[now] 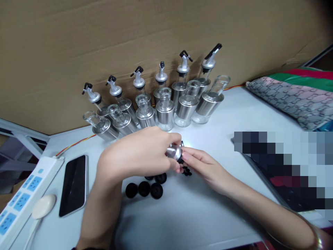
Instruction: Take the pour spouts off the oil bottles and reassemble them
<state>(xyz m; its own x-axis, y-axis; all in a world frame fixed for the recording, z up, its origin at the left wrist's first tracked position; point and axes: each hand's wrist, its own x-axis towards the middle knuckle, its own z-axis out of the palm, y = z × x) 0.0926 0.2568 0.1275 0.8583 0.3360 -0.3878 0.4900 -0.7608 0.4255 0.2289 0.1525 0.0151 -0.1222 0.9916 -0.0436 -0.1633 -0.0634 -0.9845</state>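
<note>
My left hand [145, 149] is bent over a silver pourer spout [174, 152] with a black lower end, its fingers closed round the metal part. From the other side my right hand [201, 165] pinches the black end between thumb and fingers. Part of the spout is hidden by my fingers. Below it on the table lie small black pieces [186, 171], partly covered. Several round black stoppers [144, 189] sit just beneath my left wrist. Beyond my hands stand glass bottles with steel sleeves, a front row of open-necked bottles [165, 109] and a back row topped with pourers [139, 82].
A cardboard wall [130, 38] rises behind the bottles. To the left are a phone [73, 185], a white power strip [23, 198] and a white oval object with a cable [43, 206]. A patterned bag [288, 93] and a dark flat item [262, 173] lie right.
</note>
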